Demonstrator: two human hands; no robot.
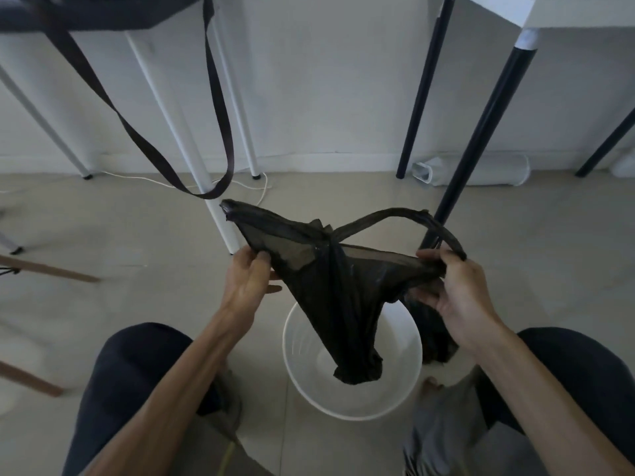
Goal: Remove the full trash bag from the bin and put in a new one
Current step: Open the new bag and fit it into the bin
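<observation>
A thin black trash bag [338, 304] with handle loops hangs stretched between my two hands, its crumpled bottom dangling over the white round bin [299, 369] on the floor between my knees. My left hand [249, 280] pinches the bag's left rim edge. My right hand [457, 290] grips the right rim and one handle loop. The bin's inside looks bare white. Another dark bag [436, 338] sits on the floor just right of the bin, partly hidden behind my right hand.
White table legs [220, 207] and black table legs [457, 187] stand close behind the bin. A dark strap [220, 111] hangs from a table at upper left. A white cable and a white cylinder [474, 170] lie along the wall. Wooden chair legs are at left.
</observation>
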